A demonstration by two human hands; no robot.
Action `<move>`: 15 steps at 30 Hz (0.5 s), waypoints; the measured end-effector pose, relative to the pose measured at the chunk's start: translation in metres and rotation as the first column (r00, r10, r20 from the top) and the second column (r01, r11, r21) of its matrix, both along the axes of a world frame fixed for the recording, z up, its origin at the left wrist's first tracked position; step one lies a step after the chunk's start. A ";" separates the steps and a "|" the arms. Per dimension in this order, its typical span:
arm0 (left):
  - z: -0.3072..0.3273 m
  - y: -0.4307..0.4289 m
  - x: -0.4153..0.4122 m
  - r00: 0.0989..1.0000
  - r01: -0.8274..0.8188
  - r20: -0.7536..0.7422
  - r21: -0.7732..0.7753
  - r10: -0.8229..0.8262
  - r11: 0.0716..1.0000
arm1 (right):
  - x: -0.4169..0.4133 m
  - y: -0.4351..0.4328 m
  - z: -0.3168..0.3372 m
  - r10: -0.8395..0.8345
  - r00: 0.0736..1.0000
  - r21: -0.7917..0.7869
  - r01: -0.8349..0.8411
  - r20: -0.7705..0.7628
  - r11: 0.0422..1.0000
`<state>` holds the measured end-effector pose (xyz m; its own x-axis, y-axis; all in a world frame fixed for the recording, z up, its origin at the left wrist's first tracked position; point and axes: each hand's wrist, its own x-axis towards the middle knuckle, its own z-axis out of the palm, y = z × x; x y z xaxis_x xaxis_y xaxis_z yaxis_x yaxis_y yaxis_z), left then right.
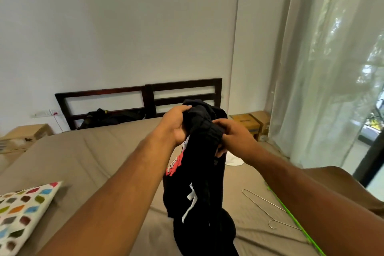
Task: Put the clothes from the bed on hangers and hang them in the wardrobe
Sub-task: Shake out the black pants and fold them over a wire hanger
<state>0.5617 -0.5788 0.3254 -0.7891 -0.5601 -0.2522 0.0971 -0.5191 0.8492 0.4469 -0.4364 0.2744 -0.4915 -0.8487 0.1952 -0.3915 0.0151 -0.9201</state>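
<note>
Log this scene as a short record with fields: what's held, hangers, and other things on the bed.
held: black garment, red print, gripped at its top by left hand and right hand
hanger: bare wire hanger lying on bed, right of garment
other clothes: white cloth behind right hand; dark pile by headboard
also: patterned pillow, near left

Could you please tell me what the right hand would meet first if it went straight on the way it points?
Most likely the left hand: the right hand points leftward at it, with only the bunched garment that both grip between them. Depth is unclear from this one view.
</note>
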 end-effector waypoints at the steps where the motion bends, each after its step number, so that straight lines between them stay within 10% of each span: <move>1: -0.002 -0.001 0.002 1.000 0.010 -0.024 -0.038 -0.011 0.999 | 0.003 -0.004 0.005 -0.075 0.997 -0.008 0.075 0.031 0.997; 8: -0.021 0.015 0.013 0.913 0.406 0.256 -0.644 -0.317 0.648 | 0.000 -0.031 0.043 -0.324 0.933 0.037 0.323 0.155 0.946; 15: -0.018 0.012 0.007 0.946 0.252 0.322 -0.810 0.041 0.530 | -0.013 -0.036 0.041 -0.282 0.954 0.016 0.282 0.102 0.959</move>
<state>0.5690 -0.5665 0.3073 -0.8364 -0.5427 0.0761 -0.2121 0.4486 0.8682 0.4336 -0.4722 0.3155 -0.7283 -0.6727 0.1306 -0.2754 0.1128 -0.9547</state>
